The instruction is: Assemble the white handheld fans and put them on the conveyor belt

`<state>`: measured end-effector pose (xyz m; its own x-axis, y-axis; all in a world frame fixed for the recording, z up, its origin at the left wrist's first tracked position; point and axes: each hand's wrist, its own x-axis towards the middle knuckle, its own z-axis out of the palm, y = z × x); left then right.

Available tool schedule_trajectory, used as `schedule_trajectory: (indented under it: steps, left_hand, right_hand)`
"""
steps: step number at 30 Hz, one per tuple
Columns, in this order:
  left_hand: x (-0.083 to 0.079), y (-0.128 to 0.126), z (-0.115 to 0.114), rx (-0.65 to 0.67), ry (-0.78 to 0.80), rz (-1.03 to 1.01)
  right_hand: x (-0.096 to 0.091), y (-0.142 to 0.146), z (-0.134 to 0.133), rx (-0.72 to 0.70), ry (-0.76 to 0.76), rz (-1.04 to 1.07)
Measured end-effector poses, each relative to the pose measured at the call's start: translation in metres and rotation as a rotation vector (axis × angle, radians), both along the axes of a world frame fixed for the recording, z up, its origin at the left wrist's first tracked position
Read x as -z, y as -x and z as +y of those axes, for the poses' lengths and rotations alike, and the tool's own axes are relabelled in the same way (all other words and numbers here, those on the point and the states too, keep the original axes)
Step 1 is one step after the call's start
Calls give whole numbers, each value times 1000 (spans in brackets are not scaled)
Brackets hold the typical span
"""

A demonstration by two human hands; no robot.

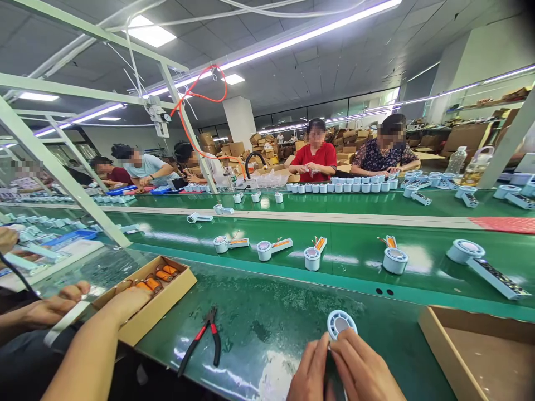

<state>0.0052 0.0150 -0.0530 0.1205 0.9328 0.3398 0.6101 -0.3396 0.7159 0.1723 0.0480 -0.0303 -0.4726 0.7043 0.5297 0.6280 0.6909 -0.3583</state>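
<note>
At a green assembly bench (pixel 267 334), we hold a small round white plastic fan head with a grey centre (pixel 341 323) at the near edge, its handle hidden under our hands. Our left hand (pixel 310 370) and right hand (pixel 363 372) meet just below it, fingers closed on the part. As we judge it, this unit is mid-assembly: its round head looks whole, while on the green conveyor belt (pixel 359 223) beyond, similar white units with orange-wired open handles (pixel 312 255) wait unfinished. Red-handled pliers (pixel 204 340) lie untouched to the left, near an open cardboard box of orange parts (pixel 146 295), over which a neighbour's forearm (pixel 96 345) reaches. An empty-looking carton (pixel 480 351) sits at right.
</note>
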Motion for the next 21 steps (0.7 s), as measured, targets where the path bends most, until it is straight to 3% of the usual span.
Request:
schedule_trajectory:
  steps: [3, 6, 10, 12, 16, 18, 21]
  left_hand:
    - [-25, 16, -1, -7, 40, 94]
    - [-55, 24, 1, 85, -13, 127]
    - [-77, 18, 14, 179, 6, -76]
    - [-76, 13, 25, 163, 128, -232]
    - [-55, 6, 44, 279, 410, -398]
    - [-43, 4, 48, 308, 470, -414]
    - [-34, 2, 47, 279, 459, -461]
  right_hand:
    - [-24, -12, 2, 9, 108, 27]
    - [-62, -16, 2, -57, 97, -77]
    - [-97, -11, 5, -254, 199, -122]
    - [-96, -12, 8, -216, 296, -28]
    - [-67, -25, 11, 94, 363, 207]
    - [-50, -33, 11, 201, 433, 325]
    - [-32, -45, 4, 226, 696, 479]
